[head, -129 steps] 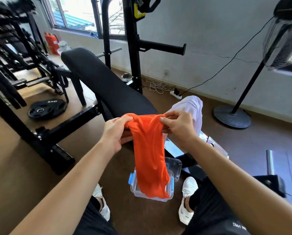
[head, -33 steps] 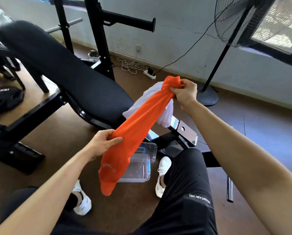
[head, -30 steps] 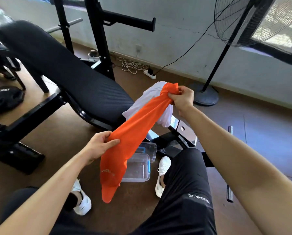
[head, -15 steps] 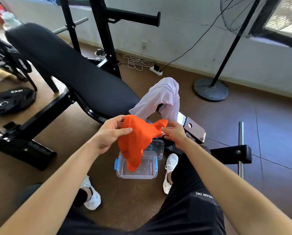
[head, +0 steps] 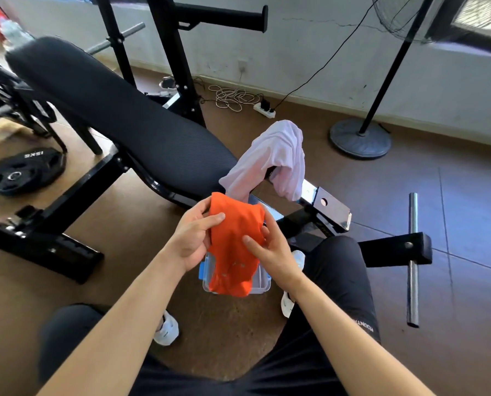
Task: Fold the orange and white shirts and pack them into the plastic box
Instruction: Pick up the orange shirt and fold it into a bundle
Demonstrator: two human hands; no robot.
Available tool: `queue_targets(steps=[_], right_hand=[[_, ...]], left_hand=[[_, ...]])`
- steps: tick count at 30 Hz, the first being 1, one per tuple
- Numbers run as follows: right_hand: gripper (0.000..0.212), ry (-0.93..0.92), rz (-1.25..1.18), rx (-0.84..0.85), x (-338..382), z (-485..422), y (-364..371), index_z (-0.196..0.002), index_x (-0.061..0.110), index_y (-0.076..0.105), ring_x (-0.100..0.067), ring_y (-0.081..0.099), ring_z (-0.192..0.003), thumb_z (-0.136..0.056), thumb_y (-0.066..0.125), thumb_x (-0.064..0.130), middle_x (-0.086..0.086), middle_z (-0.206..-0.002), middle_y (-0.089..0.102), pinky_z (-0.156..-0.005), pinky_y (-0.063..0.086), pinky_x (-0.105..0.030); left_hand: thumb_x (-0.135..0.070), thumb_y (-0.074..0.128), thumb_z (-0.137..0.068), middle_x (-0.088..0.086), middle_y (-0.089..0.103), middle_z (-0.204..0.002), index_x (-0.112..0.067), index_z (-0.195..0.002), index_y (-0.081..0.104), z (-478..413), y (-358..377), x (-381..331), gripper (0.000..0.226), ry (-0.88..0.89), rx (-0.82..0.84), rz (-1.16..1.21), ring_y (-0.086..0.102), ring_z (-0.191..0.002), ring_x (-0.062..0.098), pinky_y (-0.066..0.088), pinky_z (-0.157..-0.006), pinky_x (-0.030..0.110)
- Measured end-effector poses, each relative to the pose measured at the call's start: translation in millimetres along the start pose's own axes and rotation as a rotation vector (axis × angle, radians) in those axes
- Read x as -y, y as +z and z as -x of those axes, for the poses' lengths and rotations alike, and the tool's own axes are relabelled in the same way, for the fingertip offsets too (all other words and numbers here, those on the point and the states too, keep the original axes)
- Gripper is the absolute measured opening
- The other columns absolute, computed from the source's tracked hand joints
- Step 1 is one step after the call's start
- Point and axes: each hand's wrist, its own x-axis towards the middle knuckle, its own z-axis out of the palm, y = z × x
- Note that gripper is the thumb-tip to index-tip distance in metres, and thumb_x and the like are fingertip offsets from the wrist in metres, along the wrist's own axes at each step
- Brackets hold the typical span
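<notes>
1. Two hands hold the orange shirt (head: 236, 241) up in the air, right above the plastic box (head: 262, 284) on the floor. It is bunched into a small lump, I think so it can fit in the little box.
2. The left hand (head: 191, 238) has its grip closed on the shirt's top edge, thumb in front and fingers behind. That keeps the cloth from falling open.
3. The right hand (head: 270, 250) presses against the other side of the shirt. Its fingers are spread and only partly curled, so it looks more like steadying than squeezing.
4. The shirt's bottom end hangs down over the box and hides most of it. I cannot tell if the cloth touches the inside yet.
5. The white shirt (head: 270, 158) is farther from the person than the box, draped over the end of the black weight bench (head: 118, 110). It is not folded. It seems parked there to stay off the floor until its turn.
6. Next, I guess the orange lump gets pushed down into the box.
</notes>
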Motion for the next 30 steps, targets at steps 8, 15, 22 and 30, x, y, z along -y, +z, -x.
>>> queue_targets(steps=[8,15,22,30], right_hand=[[0.045,-0.103,0.323,0.008,30.9,-32.9,-2.3,-0.127,0.025,0.064,-0.001,0.062,-0.096,-0.086,0.073,0.010,0.010,-0.110,0.069,-0.081,0.046,-0.016],[0.057,-0.101,0.677,0.171,60.5,-66.4,-20.7,-0.129,0.020,0.063,-0.006,0.061,-0.088,-0.074,0.078,0.014,0.001,-0.106,0.067,-0.080,0.052,-0.024],[0.038,-0.156,0.954,0.236,78.2,-76.5,-19.8,-0.114,0.015,0.072,-0.013,0.061,-0.085,-0.076,0.073,0.010,0.004,-0.093,0.067,-0.075,0.048,-0.027],[0.036,-0.287,1.254,0.232,104.8,-78.1,-15.1,-0.107,0.027,0.071,-0.021,0.049,-0.112,-0.076,0.077,0.044,0.001,-0.118,0.060,-0.095,0.042,-0.041]], left_hand=[[-0.011,0.065,-0.096,0.011,0.075,-0.113,-0.028,-0.143,0.048,8.0,-16.0,-9.4,0.053,-0.063,0.010,-0.446,0.074,-0.099,0.024,0.059,-0.077,0.032],[-0.002,0.085,-0.070,0.010,0.074,-0.105,-0.020,-0.126,0.063,-5.2,-13.3,-23.6,0.063,0.176,0.025,-0.973,0.071,-0.096,0.029,0.058,-0.089,0.040],[-0.034,0.072,-0.077,-0.003,0.072,-0.090,-0.035,-0.094,0.077,-5.6,1.6,-28.7,0.018,0.493,-0.226,-1.508,0.066,-0.090,0.028,0.054,-0.076,0.040],[-0.039,0.079,-0.075,-0.007,0.073,-0.082,-0.028,-0.090,0.080,-14.3,-11.4,-25.5,0.018,0.575,-0.094,-1.030,0.065,-0.073,0.015,0.054,-0.073,0.041]])
